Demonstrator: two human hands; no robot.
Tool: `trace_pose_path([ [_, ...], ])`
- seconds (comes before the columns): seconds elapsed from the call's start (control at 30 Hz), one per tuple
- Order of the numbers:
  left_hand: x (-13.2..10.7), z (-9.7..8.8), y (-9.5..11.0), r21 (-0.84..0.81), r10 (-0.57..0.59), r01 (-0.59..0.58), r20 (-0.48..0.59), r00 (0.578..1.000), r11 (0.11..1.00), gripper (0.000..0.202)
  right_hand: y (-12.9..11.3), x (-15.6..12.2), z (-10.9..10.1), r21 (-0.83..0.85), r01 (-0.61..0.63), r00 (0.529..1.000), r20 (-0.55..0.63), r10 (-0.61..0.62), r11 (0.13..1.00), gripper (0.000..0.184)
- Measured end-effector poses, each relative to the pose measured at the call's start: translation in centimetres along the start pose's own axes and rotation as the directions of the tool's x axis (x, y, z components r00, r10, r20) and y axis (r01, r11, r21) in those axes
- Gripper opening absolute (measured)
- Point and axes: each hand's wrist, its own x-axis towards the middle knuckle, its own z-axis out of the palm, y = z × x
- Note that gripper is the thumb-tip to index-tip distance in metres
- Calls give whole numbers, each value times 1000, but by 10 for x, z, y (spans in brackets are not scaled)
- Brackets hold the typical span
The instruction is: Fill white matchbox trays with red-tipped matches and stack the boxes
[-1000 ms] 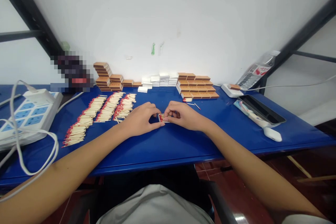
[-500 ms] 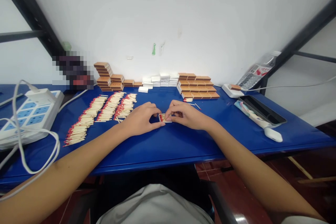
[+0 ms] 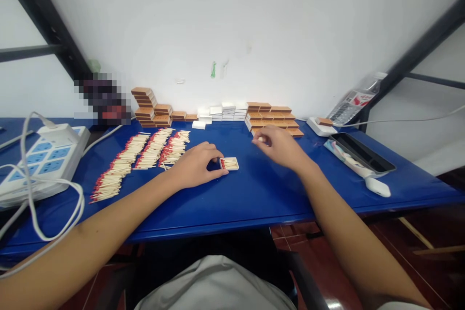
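Note:
A small open matchbox tray [image 3: 231, 163] filled with red-tipped matches lies on the blue table [image 3: 236, 198]. My left hand [image 3: 194, 167] is curled, its thumb and fingers closed on the tray's left end. My right hand [image 3: 281, 147] is farther right and back, just in front of a stack of brown matchbox sleeves [image 3: 276, 116]. Its fingertips are pinched together around something small and pale that I cannot name. Rows of loose matches [image 3: 145, 152] lie to the left of my left hand.
More brown sleeves [image 3: 148, 109] and white trays [image 3: 221, 111] are stacked along the wall. A white power strip [image 3: 39, 160] with looping cables sits far left. At the right lie a dark tablet [image 3: 361, 152] and a tilted plastic bottle [image 3: 354, 99].
My right hand has left the tray and moved right and back toward the brown sleeve stack. The left hand stays on the tray, which now shows fully.

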Motion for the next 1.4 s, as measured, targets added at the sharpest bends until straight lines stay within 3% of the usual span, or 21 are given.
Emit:
trace_pose_path([
  [0.13, 0, 0, 0, 7, -9, 9, 7, 1000, 1000, 33, 43, -6, -18, -252, -252, 966, -14, 257, 934, 20],
  [0.23, 0, 0, -1, 17, 4, -4, 4, 1000, 1000, 34, 61, -10, -22, -262, -323, 931, 85, 355, 909, 25],
  [0.33, 0, 1, -2, 19, 6, -6, 1, 1000, 1000, 35, 65, -9, -20, -202, -351, 894, 219, 391, 914, 25],
  [0.5, 0, 1, -2, 22, 7, -7, 0, 1000, 1000, 35, 62, -8, -16, -143, -322, 895, 275, 350, 936, 19],
  [0.83, 0, 0, -1, 22, 4, -5, 7, 1000, 1000, 34, 55, -7, -12, 79, -223, 971, 110, 213, 972, 16],
  [1.1, 0, 0, -1, 30, 7, -7, 3, 1000, 1000, 34, 57, -4, -11, 49, -242, 953, 199, 228, 969, 25],
  [1.3, 0, 1, -1, 31, 2, -2, 5, 1000, 1000, 34, 57, -4, -11, 143, -46, 966, 259, 7, 989, 34],
  [1.4, -1, 0, 0, 33, 6, -7, 8, 1000, 999, 33, 60, -4, -9, 98, -94, 968, 240, 68, 991, 29],
])
